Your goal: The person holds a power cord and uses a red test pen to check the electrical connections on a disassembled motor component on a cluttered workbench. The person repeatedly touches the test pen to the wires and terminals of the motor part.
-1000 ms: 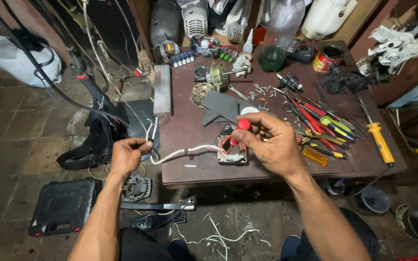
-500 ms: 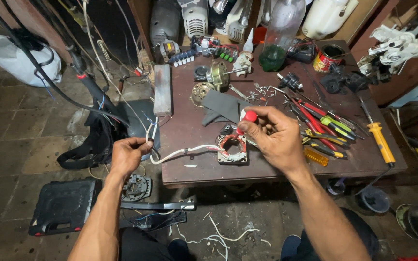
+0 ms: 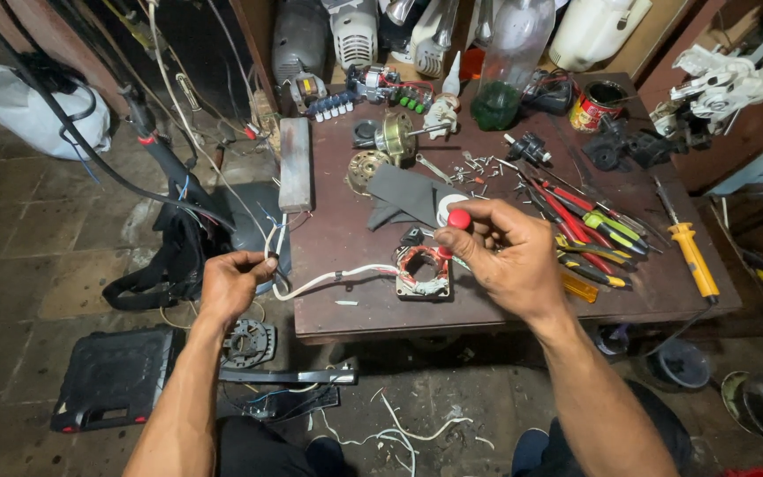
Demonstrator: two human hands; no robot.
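My right hand (image 3: 509, 256) is closed around a red-handled tool (image 3: 458, 220), whose round red end sticks up above my thumb. It hovers just right of a small motor stator with copper windings (image 3: 423, 272) lying on the brown table (image 3: 346, 309). A white cable (image 3: 328, 279) runs from the stator leftward off the table edge. My left hand (image 3: 233, 284) pinches that cable's wires beside the table's left edge.
Screwdrivers and pliers (image 3: 589, 234) lie right of my hand, with a yellow-handled tool (image 3: 692, 256) further right. A motor rotor (image 3: 395, 137), screws, a tin (image 3: 600, 104) and bottles crowd the back. A black case (image 3: 112, 375) lies on the floor.
My right hand has lifted slightly and shifted right, off the stator, with the red tool still in it. My left hand has kept its hold on the cable.
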